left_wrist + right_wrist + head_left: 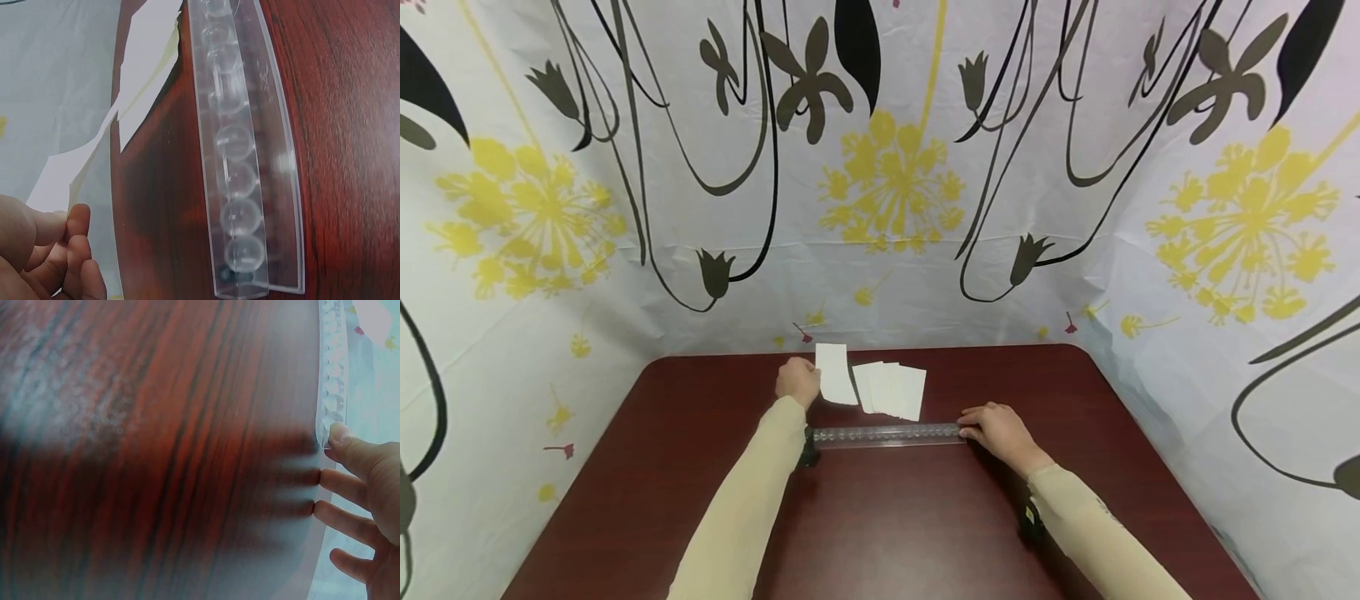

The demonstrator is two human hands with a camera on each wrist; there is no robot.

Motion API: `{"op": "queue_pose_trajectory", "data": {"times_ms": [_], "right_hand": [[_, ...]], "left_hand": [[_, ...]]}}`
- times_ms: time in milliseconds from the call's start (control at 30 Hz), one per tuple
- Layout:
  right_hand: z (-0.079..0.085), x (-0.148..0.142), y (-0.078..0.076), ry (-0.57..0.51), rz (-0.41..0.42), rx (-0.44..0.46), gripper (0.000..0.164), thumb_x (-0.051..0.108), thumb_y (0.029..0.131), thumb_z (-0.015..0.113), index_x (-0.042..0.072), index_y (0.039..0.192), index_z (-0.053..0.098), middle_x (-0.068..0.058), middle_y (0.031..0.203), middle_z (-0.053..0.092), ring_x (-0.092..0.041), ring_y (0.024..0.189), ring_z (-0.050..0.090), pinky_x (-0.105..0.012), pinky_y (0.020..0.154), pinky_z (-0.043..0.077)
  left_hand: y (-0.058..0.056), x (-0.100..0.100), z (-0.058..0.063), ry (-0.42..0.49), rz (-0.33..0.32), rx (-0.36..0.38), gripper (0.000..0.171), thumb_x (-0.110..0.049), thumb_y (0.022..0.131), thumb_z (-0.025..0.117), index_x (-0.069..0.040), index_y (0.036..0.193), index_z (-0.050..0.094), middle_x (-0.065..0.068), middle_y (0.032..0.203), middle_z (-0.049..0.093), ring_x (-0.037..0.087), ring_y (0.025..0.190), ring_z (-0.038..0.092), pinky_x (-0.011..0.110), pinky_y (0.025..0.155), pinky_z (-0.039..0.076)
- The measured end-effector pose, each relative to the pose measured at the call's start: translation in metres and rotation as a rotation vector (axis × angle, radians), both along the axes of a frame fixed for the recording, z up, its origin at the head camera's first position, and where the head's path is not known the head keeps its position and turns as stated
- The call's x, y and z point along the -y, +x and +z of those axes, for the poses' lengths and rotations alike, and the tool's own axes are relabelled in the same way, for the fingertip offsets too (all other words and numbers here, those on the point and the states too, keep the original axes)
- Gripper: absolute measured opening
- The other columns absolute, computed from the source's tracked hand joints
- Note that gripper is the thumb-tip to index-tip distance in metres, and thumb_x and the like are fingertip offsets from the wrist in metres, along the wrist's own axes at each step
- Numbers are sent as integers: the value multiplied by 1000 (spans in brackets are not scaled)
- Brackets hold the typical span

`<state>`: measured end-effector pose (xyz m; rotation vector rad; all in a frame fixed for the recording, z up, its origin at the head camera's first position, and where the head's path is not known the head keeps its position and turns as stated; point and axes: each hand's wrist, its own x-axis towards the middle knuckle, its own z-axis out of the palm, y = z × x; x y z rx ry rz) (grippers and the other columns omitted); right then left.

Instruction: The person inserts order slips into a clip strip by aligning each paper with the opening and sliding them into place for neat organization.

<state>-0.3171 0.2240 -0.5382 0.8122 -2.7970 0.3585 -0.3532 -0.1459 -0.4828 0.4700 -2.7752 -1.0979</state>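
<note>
A white card [835, 375] stands tilted at the table's far side, its left edge pinched between the thumb and fingers of my left hand [798, 381]. Just right of it are several more white cards [891, 390], overlapping in a fan. Nearer to me, a long clear plastic strip [887, 434] lies across the table; a row of round clear bumps [236, 142] runs along it. My right hand [1003, 432] grips the strip's right end, the thumb on it and two other fingertips down at the tabletop. The right index finger is hidden in the right wrist view.
The dark red wooden table [895, 517] has rounded far corners. A white cloth [880, 292] with yellow and grey flower prints hangs behind it and along both sides. Black wrist devices [1030, 518] show at both sleeves.
</note>
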Motion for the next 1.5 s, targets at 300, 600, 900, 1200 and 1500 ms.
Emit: {"op": "queue_pose_trajectory", "data": {"times_ms": [300, 600, 900, 1200, 1500], "right_hand": [[-2, -2, 0, -5, 16, -32, 24, 25, 87, 74, 11, 107, 78, -10, 114, 75, -28, 97, 70, -47, 89, 56], [-2, 0, 1, -5, 1, -19, 24, 23, 87, 74, 11, 107, 78, -10, 115, 75, -29, 99, 70, -46, 88, 56], [-1, -1, 1, -5, 10, -34, 24, 23, 87, 74, 10, 106, 78, -10, 114, 75, -29, 99, 70, -46, 88, 56], [-1, -1, 1, -15, 11, -42, 22, 22, 87, 74, 10, 106, 78, -10, 114, 75, -29, 97, 70, -47, 87, 56], [-1, -1, 1, -11, 4, -26, 24, 23, 88, 73, 10, 107, 78, -10, 115, 75, -29, 99, 70, -46, 88, 56]], "left_hand": [[11, 15, 4, 25, 23, 21, 25, -21, 97, 61, -1, 106, 73, 19, 109, 74, 34, 95, 71, 48, 84, 57], [17, 36, 4, 31, -18, 4, 26, -22, 95, 63, -1, 106, 75, 19, 110, 74, 35, 97, 70, 49, 87, 56], [25, 59, 3, 41, -60, 16, 29, -24, 94, 66, 0, 107, 75, 20, 112, 73, 36, 101, 69, 50, 89, 55], [31, 82, -2, 51, -78, 8, 31, -23, 95, 64, 3, 109, 73, 22, 110, 73, 37, 101, 68, 50, 87, 55], [43, 100, -4, 34, -104, -21, 30, -21, 95, 63, 5, 107, 73, 22, 99, 74, 30, 85, 69, 40, 72, 55]]}}
